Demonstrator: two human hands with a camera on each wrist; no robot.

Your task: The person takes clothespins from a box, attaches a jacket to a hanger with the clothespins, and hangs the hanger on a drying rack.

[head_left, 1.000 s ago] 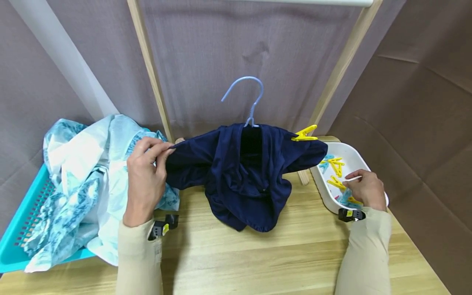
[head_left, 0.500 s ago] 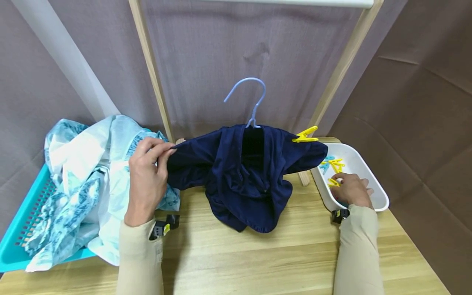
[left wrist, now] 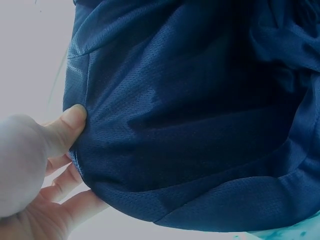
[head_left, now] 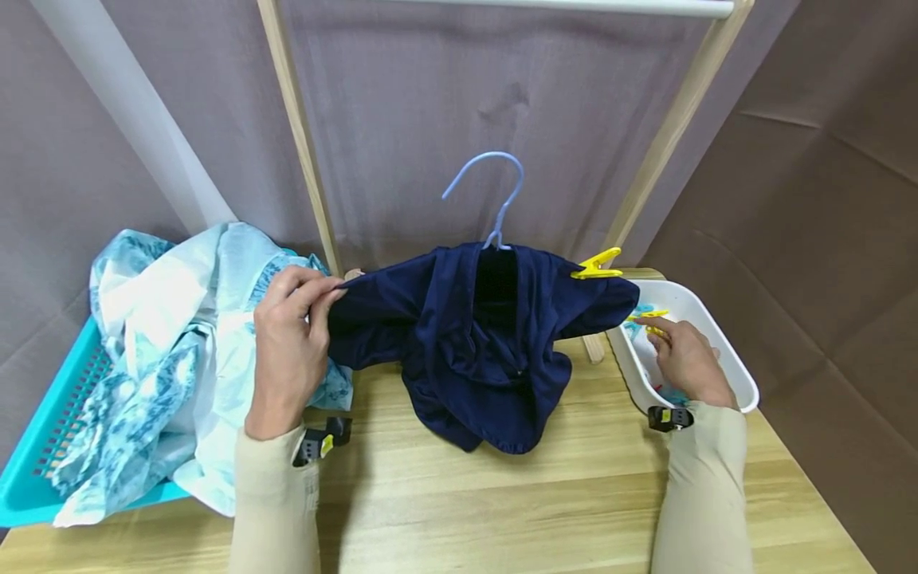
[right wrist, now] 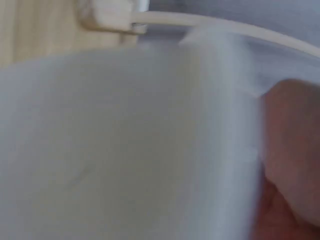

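Observation:
In the head view my left hand (head_left: pixel 290 347) pinches the left sleeve end of a dark navy shirt (head_left: pixel 448 351). The left wrist view shows the thumb (left wrist: pixel 72 120) on the near face of the cloth, fingers behind. The shirt is on a light blue hanger (head_left: pixel 504 195), its hook standing up. A yellow clothespin (head_left: pixel 598 265) is clipped at the right shoulder. My right hand (head_left: pixel 688 363) reaches into a white tray (head_left: pixel 720 335), index fingertip right at the yellow clothespins (head_left: pixel 654 315). Whether it grips one I cannot tell; the tray wall hides its fingertips in the right wrist view.
On the left, a turquoise basket (head_left: pixel 21 482) is heaped with blue-and-white clothes (head_left: pixel 208 319). Behind the shirt stands a rack with wooden posts (head_left: pixel 667 135) and a white top bar (head_left: pixel 610 6). Everything rests on a wooden table (head_left: pixel 495 510).
My right hand has shifted from the tray's near end toward the clothespins at its far left. My left hand keeps its pinch on the sleeve.

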